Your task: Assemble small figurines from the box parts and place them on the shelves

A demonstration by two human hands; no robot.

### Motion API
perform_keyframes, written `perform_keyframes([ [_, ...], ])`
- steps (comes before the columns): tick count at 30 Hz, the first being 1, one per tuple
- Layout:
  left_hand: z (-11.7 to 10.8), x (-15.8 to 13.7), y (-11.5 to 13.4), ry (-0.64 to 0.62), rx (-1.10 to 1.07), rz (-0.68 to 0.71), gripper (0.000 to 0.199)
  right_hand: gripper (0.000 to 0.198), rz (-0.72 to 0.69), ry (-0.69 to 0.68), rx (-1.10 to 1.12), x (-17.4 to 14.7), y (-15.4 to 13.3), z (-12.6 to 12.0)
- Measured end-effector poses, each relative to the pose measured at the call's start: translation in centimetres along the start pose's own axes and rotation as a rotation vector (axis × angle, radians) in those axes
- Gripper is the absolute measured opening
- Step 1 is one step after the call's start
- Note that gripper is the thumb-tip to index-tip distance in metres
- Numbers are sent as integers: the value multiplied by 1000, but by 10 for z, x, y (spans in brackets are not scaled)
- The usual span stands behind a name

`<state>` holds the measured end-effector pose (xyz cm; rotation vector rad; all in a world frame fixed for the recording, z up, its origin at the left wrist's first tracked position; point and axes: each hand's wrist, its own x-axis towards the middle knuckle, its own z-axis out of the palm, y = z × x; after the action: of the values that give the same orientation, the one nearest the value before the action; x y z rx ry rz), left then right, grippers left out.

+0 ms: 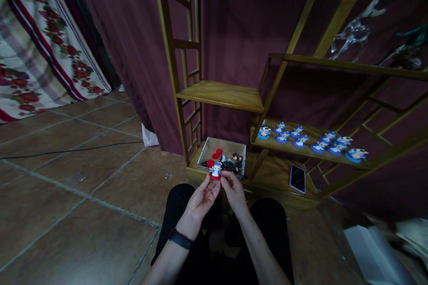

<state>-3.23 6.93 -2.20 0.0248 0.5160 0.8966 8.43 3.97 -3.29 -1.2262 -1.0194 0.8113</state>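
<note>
Between my two hands is a small figurine with purple hair and a white dress, upright on a round red base. My left hand holds the base from the left, palm turned up. My right hand pinches its right side with thumb and fingers. Just behind my hands stands a shallow cardboard box with red discs and several dark little pieces in it. Similar figurines on purple and blue bases stand in groups on the shelf to the right.
A wooden display rack rises in front of me. A phone lies on its lowest board. A clear deer ornament stands on the upper right shelf. A white box is on the floor at right; a cable crosses the tiles at left.
</note>
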Motion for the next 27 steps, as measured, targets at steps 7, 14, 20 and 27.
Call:
perform_keyframes([
  [7, 3, -3, -4, -21, 74, 101, 21, 24, 3, 21, -21, 0, 2, 0],
  [14, 4, -6, -5, -89, 160, 177, 38, 24, 20, 10, -32, 0, -2, 0],
  [20, 3, -6, -4, -61, 138, 159, 28, 25, 7, -7, -26, 0, 1, -1],
  [27, 1, -6, 0, -77, 30, 68, 17, 26, 28, 10, -15, -1, 1, 0],
])
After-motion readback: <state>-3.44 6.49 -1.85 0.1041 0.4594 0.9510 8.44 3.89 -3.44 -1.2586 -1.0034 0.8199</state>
